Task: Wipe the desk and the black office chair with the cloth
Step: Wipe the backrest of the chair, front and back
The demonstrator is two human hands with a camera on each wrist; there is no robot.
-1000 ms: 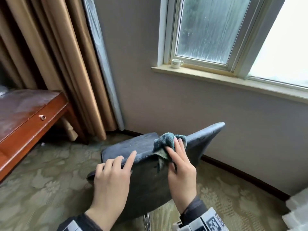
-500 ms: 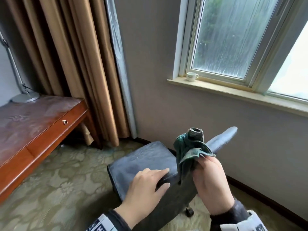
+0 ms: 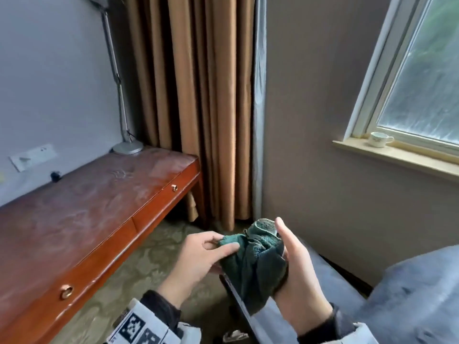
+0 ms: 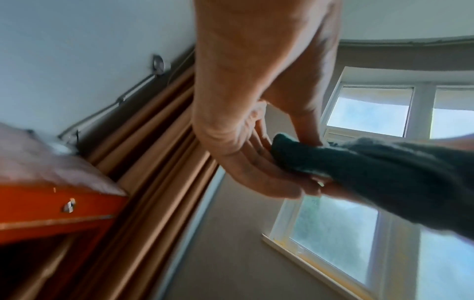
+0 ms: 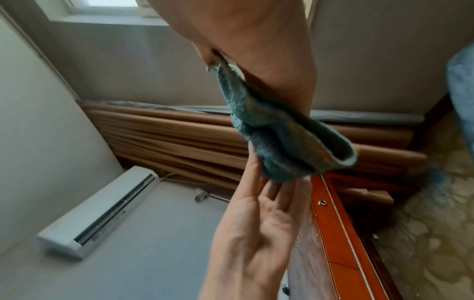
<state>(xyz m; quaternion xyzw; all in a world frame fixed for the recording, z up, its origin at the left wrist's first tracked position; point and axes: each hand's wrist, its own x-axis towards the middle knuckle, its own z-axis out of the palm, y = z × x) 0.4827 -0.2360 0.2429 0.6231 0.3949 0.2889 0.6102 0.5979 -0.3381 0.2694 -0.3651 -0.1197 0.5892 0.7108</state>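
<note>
Cloth (image 3: pixel 255 259): we hold it bunched between both hands, above the chair (image 3: pixel 402 301), right of the worktop (image 3: pixel 82 212).
Left hand (image 3: pixel 196 259): fingers pinch its edge.
Right hand (image 3: pixel 295 264): fingers curl round it.

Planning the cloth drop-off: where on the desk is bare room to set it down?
Desk top is bare from the lamp base at the far curtain-side corner toward the near end. Crowded only at that corner. Both hands, left hand and right hand, hold the cloth.
</note>
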